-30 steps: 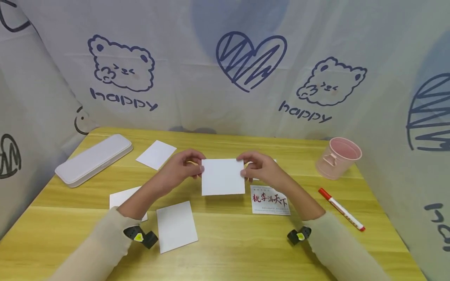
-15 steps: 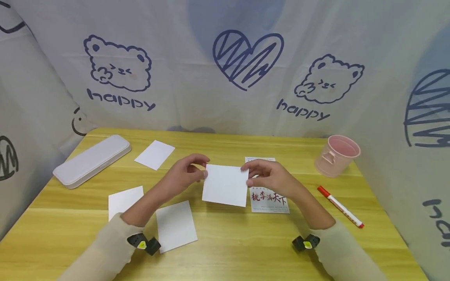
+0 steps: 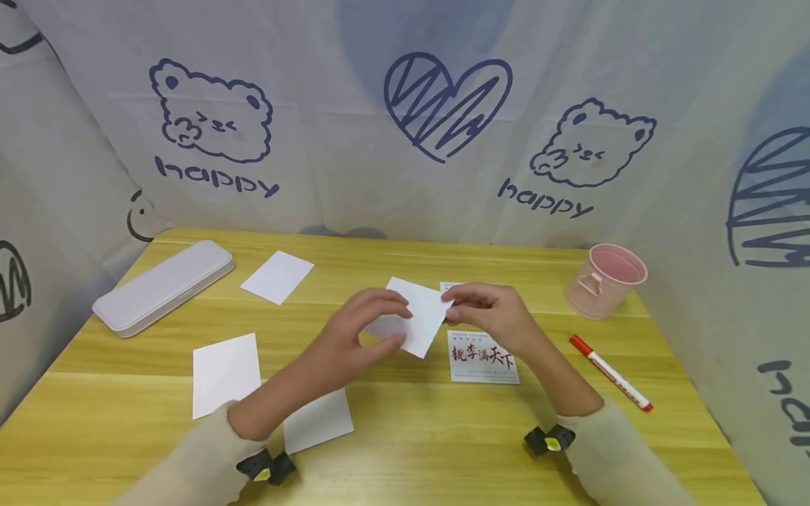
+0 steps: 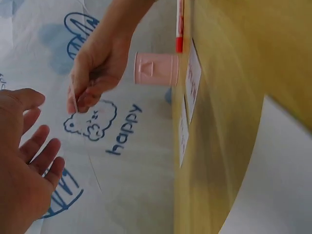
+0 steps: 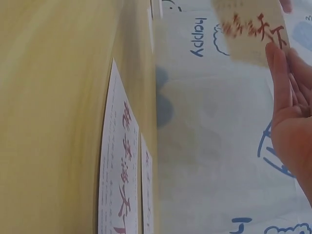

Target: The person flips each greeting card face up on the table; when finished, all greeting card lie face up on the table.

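My right hand (image 3: 496, 320) pinches a square card (image 3: 429, 313) by its right corner, above the table. The side seen from the head is blank white; red characters show on its other side in the right wrist view. My left hand (image 3: 361, 337) has its fingers spread over the card's left part in the head view; the left wrist view shows this hand (image 4: 24, 161) apart from the card. Below the right hand lies a printed card (image 3: 484, 369) with red characters. Another printed card (image 3: 448, 287) is mostly hidden behind that hand.
Blank white cards lie at the left: one at the back (image 3: 278, 276), one in the middle (image 3: 224, 372), and one (image 3: 319, 422) partly under the left forearm. A pale case (image 3: 166, 287) stands far left. To the right are a pink cup (image 3: 601, 288) and a red-capped marker (image 3: 610, 372).
Both hands held the card by its sides earlier. The left hand has let go and moved nearer with fingers spread. The card has turned in the right hand, one corner now pointing towards me.
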The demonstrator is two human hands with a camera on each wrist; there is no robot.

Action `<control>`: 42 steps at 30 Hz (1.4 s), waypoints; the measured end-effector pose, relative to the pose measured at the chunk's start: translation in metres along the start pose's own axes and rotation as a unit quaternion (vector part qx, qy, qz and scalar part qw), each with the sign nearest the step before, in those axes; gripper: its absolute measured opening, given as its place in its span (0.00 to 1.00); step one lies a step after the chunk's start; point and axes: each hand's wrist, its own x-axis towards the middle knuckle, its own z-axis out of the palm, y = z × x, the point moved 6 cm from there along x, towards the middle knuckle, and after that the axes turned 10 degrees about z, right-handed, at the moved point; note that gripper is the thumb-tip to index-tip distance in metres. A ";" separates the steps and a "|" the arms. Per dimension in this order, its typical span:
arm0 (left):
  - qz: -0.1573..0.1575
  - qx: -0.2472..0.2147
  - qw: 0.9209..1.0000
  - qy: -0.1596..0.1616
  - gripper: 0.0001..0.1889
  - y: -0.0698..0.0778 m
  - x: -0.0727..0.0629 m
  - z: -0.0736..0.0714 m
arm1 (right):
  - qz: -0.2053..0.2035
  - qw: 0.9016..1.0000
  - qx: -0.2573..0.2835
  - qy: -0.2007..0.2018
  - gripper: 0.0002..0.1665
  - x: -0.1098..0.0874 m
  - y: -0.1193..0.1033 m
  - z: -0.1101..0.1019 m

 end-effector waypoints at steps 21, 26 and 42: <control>-0.204 -0.136 0.969 0.031 0.12 -0.035 -0.008 0.002 | -0.005 0.992 -0.108 0.067 0.10 -0.005 -0.008 0.008; -0.227 -0.187 0.955 0.032 0.17 -0.042 -0.008 0.006 | -0.068 0.977 -0.199 0.033 0.17 -0.002 -0.021 0.022; -0.291 -0.231 0.928 -0.031 0.19 -0.060 -0.031 0.011 | -0.014 0.985 -0.173 0.012 0.19 0.000 -0.004 0.020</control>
